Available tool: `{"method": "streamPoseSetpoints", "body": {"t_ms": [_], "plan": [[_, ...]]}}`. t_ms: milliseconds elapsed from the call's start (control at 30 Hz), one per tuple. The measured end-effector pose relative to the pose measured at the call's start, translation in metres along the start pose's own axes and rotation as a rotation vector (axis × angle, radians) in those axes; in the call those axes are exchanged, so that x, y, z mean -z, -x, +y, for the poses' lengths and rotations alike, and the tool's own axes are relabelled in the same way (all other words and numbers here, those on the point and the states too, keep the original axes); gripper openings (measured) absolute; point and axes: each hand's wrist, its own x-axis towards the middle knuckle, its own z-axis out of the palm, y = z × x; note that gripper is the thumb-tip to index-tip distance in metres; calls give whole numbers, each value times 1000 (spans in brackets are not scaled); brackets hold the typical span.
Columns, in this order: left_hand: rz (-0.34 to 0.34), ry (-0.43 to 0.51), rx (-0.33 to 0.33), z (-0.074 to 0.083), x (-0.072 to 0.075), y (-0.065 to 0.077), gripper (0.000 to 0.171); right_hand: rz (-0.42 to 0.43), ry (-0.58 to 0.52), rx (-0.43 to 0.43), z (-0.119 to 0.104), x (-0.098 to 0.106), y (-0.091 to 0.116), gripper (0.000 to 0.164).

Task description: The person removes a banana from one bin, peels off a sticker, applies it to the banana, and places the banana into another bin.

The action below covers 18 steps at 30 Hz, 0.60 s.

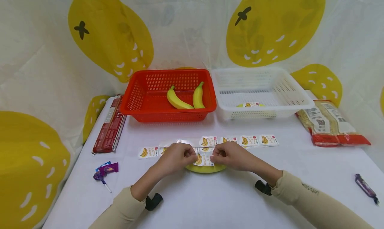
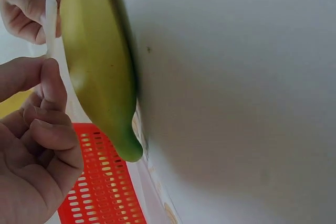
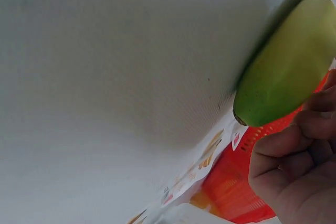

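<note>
A banana [image 1: 206, 169] lies crosswise on the white table, its yellow skin turning green at both ends in the wrist views. Just over it is a banana-printed sticker [image 1: 203, 160], stretched between both hands. My left hand [image 1: 175, 157] pinches the sticker's left edge between thumb and finger. The right edge is pinched by my right hand [image 1: 232, 156]. In the left wrist view the sticker [image 2: 50, 24] shows edge-on beside the banana [image 2: 97, 56]; whether it touches the skin I cannot tell. Behind the hands lie strips of similar stickers [image 1: 250, 141].
At the back, a red basket [image 1: 168, 117] holds two bananas [image 1: 177, 100]. Right of it, a white basket [image 1: 267, 111] holds a banana with a sticker. A red packet [image 1: 108, 129] and candies [image 1: 108, 168] lie left; a grain bag [image 1: 330, 122] and wrapped candy [image 1: 366, 188] lie right.
</note>
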Motion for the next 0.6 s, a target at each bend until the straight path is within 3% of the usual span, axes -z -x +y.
{"method": "streamPoseSetpoints", "body": {"t_ms": [600], "plan": [[36,-93,35,-3,-9,5,11,67,61,-20,-2,-8,2,12]]}}
